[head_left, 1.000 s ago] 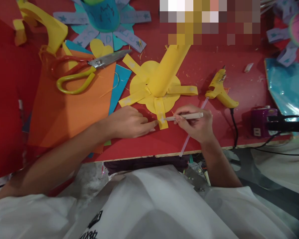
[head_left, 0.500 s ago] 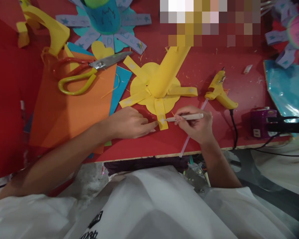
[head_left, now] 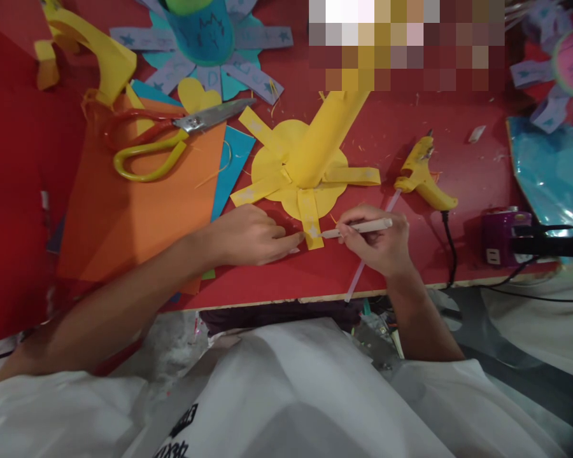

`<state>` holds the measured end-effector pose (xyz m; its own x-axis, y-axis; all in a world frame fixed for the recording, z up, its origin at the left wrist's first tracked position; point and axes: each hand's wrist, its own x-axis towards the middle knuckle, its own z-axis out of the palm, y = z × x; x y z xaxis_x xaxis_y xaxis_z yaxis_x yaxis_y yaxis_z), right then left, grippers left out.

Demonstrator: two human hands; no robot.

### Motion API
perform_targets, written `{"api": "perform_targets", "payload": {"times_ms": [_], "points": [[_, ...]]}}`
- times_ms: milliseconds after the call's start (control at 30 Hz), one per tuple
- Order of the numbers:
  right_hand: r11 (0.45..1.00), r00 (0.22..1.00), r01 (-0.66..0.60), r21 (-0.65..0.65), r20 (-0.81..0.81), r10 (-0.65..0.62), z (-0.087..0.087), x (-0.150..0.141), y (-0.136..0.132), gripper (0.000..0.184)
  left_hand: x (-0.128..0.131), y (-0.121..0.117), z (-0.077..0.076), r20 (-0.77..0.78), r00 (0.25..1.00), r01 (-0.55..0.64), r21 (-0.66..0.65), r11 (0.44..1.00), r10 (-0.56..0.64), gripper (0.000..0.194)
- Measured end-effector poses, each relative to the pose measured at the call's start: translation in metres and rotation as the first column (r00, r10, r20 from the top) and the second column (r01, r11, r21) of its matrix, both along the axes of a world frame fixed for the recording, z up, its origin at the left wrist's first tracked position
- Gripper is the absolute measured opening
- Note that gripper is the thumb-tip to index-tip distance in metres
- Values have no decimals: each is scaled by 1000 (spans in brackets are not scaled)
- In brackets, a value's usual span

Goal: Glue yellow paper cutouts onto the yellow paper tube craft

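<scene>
Shirt [head_left: 286, 388], white, fills the bottom of the frame; beyond it runs the chipped edge of the red table [head_left: 267, 280]. Left hand [head_left: 248, 238], lower centre: fingers loosely curled, grasping nothing, one fingertip at the edge of a yellow strip [head_left: 314, 222]. Right hand [head_left: 382, 248], right of centre: thumb and fingers clenched round a white pen [head_left: 372, 225], tip at the strip's pale mark. Clear glue stick [head_left: 356, 280] passes beside and partly behind the right hand to the yellow glue gun [head_left: 423, 168], right of centre.

Strip belongs to a yellow paper base [head_left: 286, 137] at mid-frame; the yellow tube [head_left: 327, 140] leans up and right into a pixelated patch. Scissors [head_left: 195, 121] lie, blades parted, over the orange sheet [head_left: 138, 229], left. Blue paper craft [head_left: 203, 35], top.

Risks (judged): light fingertip contact could let the strip skid, spoiling the mark; a thumb or palm crossing fresh ink could smear it. Wrist bumping the glue stick could swing the gun; heat state cannot be told.
</scene>
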<state>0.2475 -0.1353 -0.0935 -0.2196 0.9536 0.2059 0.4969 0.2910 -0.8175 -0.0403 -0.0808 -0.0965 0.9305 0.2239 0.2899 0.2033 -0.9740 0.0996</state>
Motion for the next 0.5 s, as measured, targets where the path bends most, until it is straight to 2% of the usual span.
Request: {"api": "perform_targets", "payload": {"times_ms": [200, 400, 500], "points": [[1000, 1000, 8, -19, -14, -8, -1, -1, 0, 15, 0, 0, -1, -5, 1000, -5, -32, 999, 5, 33], [1000, 1000, -13, -1, -3, 13, 2, -2, 1, 14, 0, 0, -2, -76, 997, -20, -58, 998, 15, 34], [1000, 1000, -21, 1, 2, 21, 3, -2, 1, 15, 0, 0, -1, -49, 999, -19, -67, 998, 16, 32]]}}
